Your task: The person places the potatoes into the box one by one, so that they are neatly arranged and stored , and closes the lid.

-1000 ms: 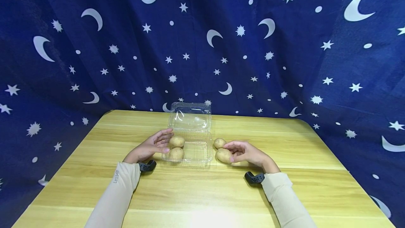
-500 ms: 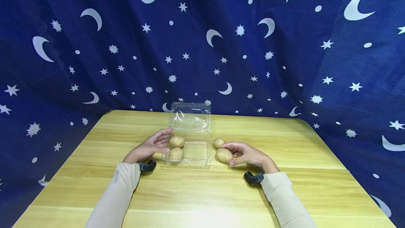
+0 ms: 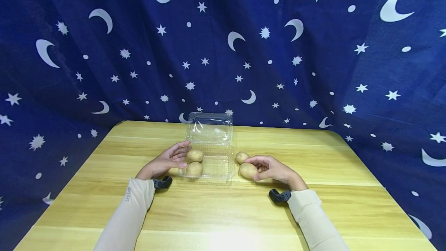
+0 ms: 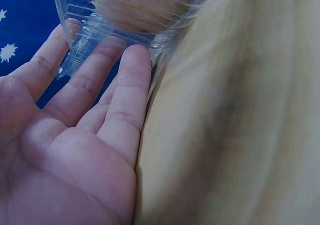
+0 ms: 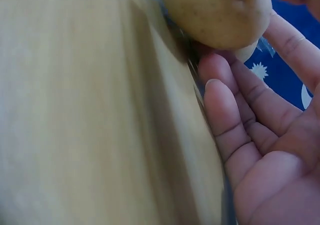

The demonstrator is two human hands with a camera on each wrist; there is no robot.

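Two potatoes, a far one (image 3: pixel 195 155) and a near one (image 3: pixel 194 169), sit in the left part of a clear plastic clamshell container (image 3: pixel 218 165) whose lid (image 3: pixel 210 129) is raised behind it. My left hand (image 3: pixel 169 160) rests against the container's left side, fingers extended; in the left wrist view the fingertips (image 4: pixel 135 60) touch the ribbed wall. Right of the container, my right hand (image 3: pixel 271 169) holds a potato (image 3: pixel 247 171) between thumb and fingers, low at the tabletop. Another potato (image 3: pixel 242 157) lies just behind it. In the right wrist view, the other fingers (image 5: pixel 225 110) curl loosely below the held potato (image 5: pixel 215 15).
A light wooden table (image 3: pixel 209 208) bears everything. Behind it hangs a dark blue curtain (image 3: pixel 209 42) with moons and stars. Black bands (image 3: pixel 163 182) sit at both wrists, beside beige sleeves (image 3: pixel 127 212).
My right thumb and fingers have shifted slightly on the near right potato, which has barely moved. My left hand, the container and the other potatoes have stayed in place.
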